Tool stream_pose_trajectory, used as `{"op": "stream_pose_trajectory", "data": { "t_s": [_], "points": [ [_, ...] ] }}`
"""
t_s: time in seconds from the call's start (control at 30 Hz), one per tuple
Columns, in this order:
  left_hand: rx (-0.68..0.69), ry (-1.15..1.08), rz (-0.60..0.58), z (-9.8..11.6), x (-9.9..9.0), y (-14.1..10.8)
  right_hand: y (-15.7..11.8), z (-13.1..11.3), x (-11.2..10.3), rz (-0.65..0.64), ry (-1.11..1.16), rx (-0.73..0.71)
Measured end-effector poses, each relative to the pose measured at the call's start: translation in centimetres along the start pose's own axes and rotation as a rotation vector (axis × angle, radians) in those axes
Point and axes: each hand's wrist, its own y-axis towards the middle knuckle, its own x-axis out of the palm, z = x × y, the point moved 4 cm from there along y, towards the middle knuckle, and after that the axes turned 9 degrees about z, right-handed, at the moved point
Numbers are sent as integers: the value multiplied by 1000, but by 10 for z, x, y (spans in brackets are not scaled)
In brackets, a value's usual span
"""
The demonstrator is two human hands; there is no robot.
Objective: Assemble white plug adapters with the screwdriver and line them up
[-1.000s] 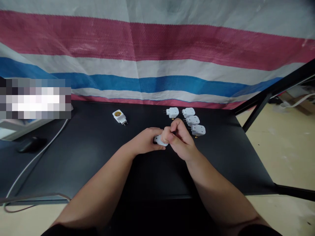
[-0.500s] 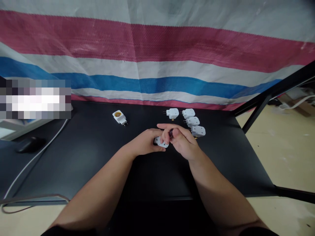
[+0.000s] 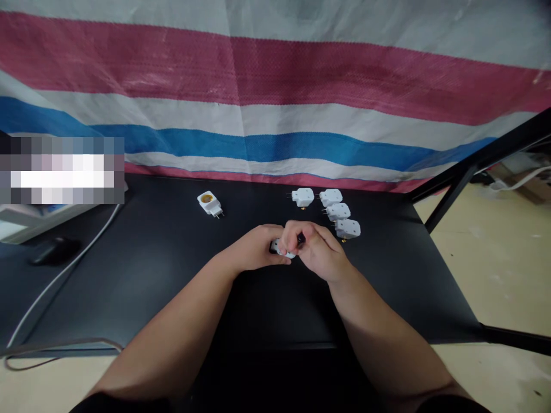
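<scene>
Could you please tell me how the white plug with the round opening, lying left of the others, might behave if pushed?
The white plug looks like moulded plastic, so it will probably stay stiff. Its blocky body suggests sliding on the table rather than rolling. The thin prongs jutting from one end could catch or bend.
</scene>
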Motion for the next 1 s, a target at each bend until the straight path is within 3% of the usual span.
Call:
{"op": "stream_pose_trajectory", "data": {
  "t_s": [0.13,0.4,0.57,0.67,0.77,0.87,1.0],
  "points": [
    [10,-11,6,3,-1,0,-3,6,3,-18,96,-33],
    [-56,52,27,-7,-2,-1,5,-8,-12,95,-151,-98],
    [-3,4,14,-1,-2,0,6,-4,-3,85,66,-6],
    [8,8,14,1,-2,0,6,-3,4,42,180,-87],
    [-5,24,20,0,-2,0,6,-3,2,49,119,-129],
    [-12,23,25,0,-2,0,5,0,-2,73,26,-47],
    [-17,-21,-4,1,-1,-1,2,3,0,50,98,25]
  ]
}}
